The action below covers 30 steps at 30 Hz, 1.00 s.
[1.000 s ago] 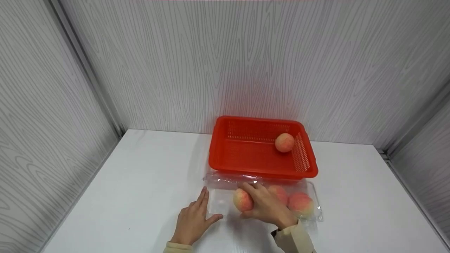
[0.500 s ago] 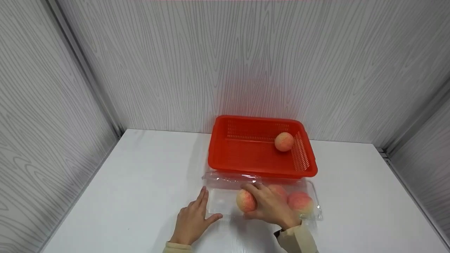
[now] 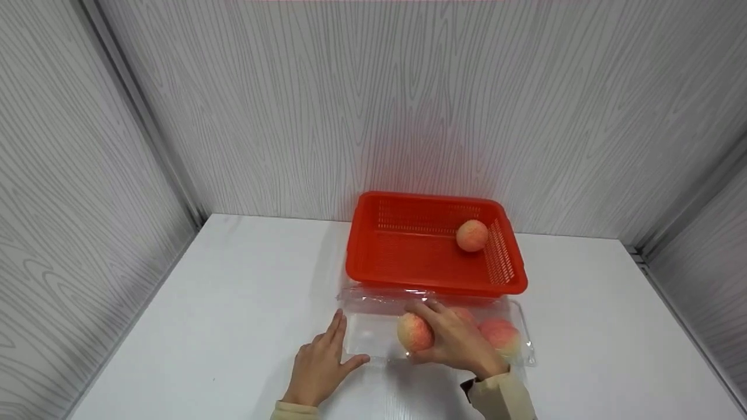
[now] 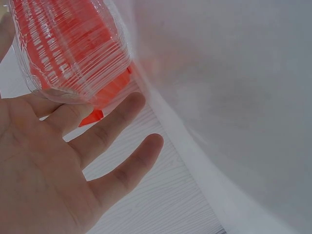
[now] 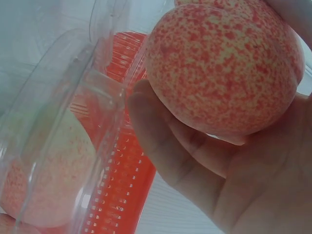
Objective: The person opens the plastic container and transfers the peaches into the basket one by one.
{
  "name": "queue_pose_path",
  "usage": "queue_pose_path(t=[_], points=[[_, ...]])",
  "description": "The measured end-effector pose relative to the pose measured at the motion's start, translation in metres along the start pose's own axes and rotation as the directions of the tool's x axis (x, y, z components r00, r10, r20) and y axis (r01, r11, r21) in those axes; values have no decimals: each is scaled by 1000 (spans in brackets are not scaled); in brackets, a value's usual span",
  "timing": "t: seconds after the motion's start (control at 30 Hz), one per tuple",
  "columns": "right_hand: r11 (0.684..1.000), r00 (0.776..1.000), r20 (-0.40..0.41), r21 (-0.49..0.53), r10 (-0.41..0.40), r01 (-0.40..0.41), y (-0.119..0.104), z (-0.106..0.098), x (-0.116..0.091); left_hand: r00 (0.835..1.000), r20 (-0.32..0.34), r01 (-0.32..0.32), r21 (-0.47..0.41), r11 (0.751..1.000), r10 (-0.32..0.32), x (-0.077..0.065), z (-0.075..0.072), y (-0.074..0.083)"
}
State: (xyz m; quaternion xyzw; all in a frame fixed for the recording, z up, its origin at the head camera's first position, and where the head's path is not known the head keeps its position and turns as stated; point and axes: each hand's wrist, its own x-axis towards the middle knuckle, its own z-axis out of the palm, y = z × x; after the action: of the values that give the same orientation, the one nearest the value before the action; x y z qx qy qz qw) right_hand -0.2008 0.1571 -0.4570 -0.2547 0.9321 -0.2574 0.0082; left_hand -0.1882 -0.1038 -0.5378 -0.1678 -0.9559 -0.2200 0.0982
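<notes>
My right hand (image 3: 458, 344) grips a peach (image 3: 415, 332), yellow and red-speckled, over a clear plastic clamshell box (image 3: 370, 335). In the right wrist view the held peach (image 5: 224, 68) sits between thumb and fingers. Two more peaches lie in the right part of the box: one peach (image 3: 500, 336) shows well, the other peach (image 3: 464, 315) is partly hidden behind the right hand. At the box's left end my left hand (image 3: 321, 364) rests with fingers extended and thumb spread. In the left wrist view its fingers (image 4: 124, 170) are straight, beside the clear plastic.
Right behind the box stands a red plastic basket (image 3: 408, 286) with slotted walls. One peach (image 3: 472, 235) lies in its right side. The white table (image 3: 251, 291) is bounded by a pale wood-grain wall (image 3: 280, 116) at the back and panels on both sides.
My right hand has moved slightly to the right with the peach, covering more of the peach behind it. The left hand, box and basket have stayed in place.
</notes>
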Motion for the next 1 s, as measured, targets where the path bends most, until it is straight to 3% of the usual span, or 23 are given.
queue_pose_path(t=[0.4, 0.57, 0.73, 1.0], points=[[992, 998, 64, 123, -9, 1, 1, -9, -6, 999, 21, 24, -2, 1000, -24, 1, -1, 1], [992, 997, 49, 122, -51, 45, 6, -12, -9, 1000, 13, 23, 7, 1000, -23, 0, 0, 1], [992, 998, 37, 122, -45, 40, 9, -16, -13, 1000, -4, 14, 19, 1000, -14, -1, 0, 1], [991, 996, 88, 135, -30, 18, 12, -24, -15, 1000, -29, -9, 29, 1000, 9, -1, 1, 0]])
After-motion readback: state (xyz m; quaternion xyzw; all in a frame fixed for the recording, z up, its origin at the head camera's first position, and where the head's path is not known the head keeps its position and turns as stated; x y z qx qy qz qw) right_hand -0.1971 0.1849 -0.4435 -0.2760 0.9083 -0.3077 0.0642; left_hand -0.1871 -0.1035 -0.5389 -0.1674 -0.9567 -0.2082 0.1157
